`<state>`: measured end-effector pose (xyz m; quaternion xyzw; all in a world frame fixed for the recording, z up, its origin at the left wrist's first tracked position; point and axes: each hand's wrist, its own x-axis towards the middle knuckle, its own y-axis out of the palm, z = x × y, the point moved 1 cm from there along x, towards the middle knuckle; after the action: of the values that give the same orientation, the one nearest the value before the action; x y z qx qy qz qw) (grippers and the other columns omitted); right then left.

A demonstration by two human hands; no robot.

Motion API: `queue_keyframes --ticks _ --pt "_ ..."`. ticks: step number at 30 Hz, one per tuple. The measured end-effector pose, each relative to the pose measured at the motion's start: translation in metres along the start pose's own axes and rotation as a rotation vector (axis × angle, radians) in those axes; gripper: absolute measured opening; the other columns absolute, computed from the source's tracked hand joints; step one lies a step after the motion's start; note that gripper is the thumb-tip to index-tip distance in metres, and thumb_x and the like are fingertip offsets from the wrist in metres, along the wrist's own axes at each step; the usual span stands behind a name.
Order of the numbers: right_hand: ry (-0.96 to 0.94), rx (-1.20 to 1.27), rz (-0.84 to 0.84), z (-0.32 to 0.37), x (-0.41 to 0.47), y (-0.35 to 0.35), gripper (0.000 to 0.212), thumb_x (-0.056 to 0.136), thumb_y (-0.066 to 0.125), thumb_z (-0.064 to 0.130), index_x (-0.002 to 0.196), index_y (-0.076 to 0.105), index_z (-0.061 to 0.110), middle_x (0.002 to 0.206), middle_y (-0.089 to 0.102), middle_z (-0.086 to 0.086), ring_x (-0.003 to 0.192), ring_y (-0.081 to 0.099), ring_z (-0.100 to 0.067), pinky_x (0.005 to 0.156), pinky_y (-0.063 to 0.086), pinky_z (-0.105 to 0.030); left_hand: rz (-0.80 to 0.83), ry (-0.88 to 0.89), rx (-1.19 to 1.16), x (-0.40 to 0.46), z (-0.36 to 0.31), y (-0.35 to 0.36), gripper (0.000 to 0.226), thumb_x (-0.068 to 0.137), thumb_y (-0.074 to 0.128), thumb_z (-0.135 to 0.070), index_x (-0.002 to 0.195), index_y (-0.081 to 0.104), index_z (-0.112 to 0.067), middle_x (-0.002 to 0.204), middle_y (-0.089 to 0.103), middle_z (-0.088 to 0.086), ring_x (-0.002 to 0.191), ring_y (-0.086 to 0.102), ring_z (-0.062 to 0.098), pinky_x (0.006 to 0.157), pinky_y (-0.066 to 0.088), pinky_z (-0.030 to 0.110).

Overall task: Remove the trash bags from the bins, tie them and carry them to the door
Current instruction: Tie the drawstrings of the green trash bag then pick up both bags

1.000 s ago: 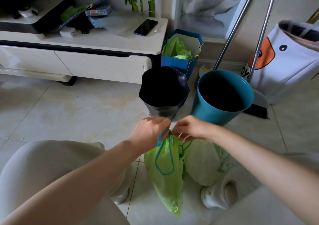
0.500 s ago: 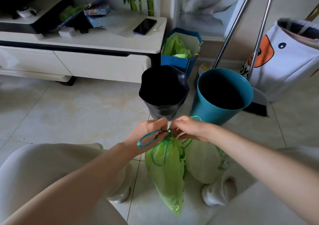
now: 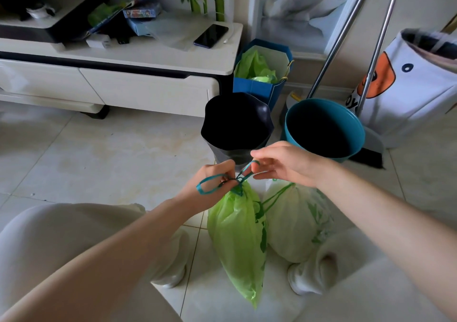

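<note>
dim soft daylight, sharp centre, edges bowed.

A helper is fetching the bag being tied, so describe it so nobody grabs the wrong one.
Start at the black bin and teal bin on the floor tiles; two bags sit just in front of them. Take the bright green bag, left of the paler whitish bag. Its teal drawstring is pinched by the left hand and right hand.
</note>
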<state>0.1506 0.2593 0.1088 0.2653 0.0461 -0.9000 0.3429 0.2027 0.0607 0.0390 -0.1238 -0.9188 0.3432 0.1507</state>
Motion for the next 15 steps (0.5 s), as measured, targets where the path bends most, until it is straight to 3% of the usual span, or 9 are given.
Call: queue_keyframes --ticks 2,4,7,10,12,13,15 --pt "0.045 0.098 -0.055 -0.001 0.003 0.001 0.026 0.094 0.052 0.024 0.074 0.061 0.01 0.068 0.063 -0.004 0.077 0.065 -0.023 0.08 0.055 -0.031 -0.002 -0.014 -0.018 0.001 0.001 0.0 0.016 0.085 0.065 -0.01 0.078 0.051 -0.011 0.07 0.063 0.0 0.064 0.059 0.012 0.057 0.05 0.025" --pt "0.086 0.053 -0.096 0.0 0.002 0.001 0.021 0.094 0.052 0.025 0.079 0.057 0.011 0.055 0.043 0.002 0.056 0.049 -0.015 0.068 0.056 -0.028 0.016 -0.046 -0.012 0.0 0.005 -0.001 0.015 0.085 0.063 -0.016 0.077 0.05 -0.015 0.07 0.063 0.002 0.065 0.06 0.02 0.058 0.052 0.034" --pt "0.152 -0.046 -0.036 0.007 -0.006 -0.002 0.024 0.094 0.052 0.031 0.088 0.06 0.009 0.053 0.033 0.006 0.045 0.031 -0.008 0.07 0.055 -0.03 0.052 -0.057 -0.028 -0.003 0.006 -0.001 0.016 0.085 0.062 -0.017 0.077 0.049 -0.019 0.069 0.06 -0.002 0.063 0.058 0.019 0.057 0.051 0.035" --pt "0.12 -0.083 -0.069 0.019 -0.016 -0.009 0.03 0.093 0.054 0.031 0.072 0.06 0.011 0.052 0.051 0.002 0.046 0.047 -0.012 0.078 0.054 -0.034 0.066 -0.079 0.005 -0.004 0.006 -0.002 0.02 0.085 0.064 -0.016 0.076 0.047 -0.024 0.069 0.06 -0.003 0.063 0.057 0.016 0.057 0.052 0.035" --pt "0.017 -0.074 -0.1 0.026 -0.022 -0.018 0.035 0.093 0.054 0.028 0.06 0.056 0.014 0.06 0.063 -0.005 0.065 0.061 -0.019 0.076 0.048 -0.031 0.09 -0.101 0.031 -0.005 0.008 -0.002 0.021 0.085 0.064 -0.018 0.077 0.046 -0.026 0.071 0.062 -0.002 0.065 0.059 0.02 0.057 0.053 0.038" --pt "-0.036 -0.031 -0.104 0.03 -0.024 -0.022 0.037 0.093 0.053 0.026 0.058 0.054 0.014 0.064 0.066 -0.007 0.073 0.064 -0.022 0.076 0.049 -0.028 0.101 -0.111 0.031 -0.005 0.008 -0.002 0.021 0.085 0.064 -0.019 0.077 0.046 -0.027 0.071 0.062 -0.002 0.066 0.06 0.021 0.058 0.053 0.04" --pt "-0.093 0.124 -0.083 0.033 -0.027 -0.025 0.035 0.093 0.053 0.025 0.06 0.055 0.012 0.063 0.062 -0.007 0.069 0.062 -0.023 0.084 0.053 -0.033 0.111 -0.15 0.023 -0.004 0.003 -0.001 0.02 0.085 0.065 -0.022 0.076 0.049 -0.028 0.073 0.063 -0.006 0.068 0.062 0.018 0.059 0.055 0.04"
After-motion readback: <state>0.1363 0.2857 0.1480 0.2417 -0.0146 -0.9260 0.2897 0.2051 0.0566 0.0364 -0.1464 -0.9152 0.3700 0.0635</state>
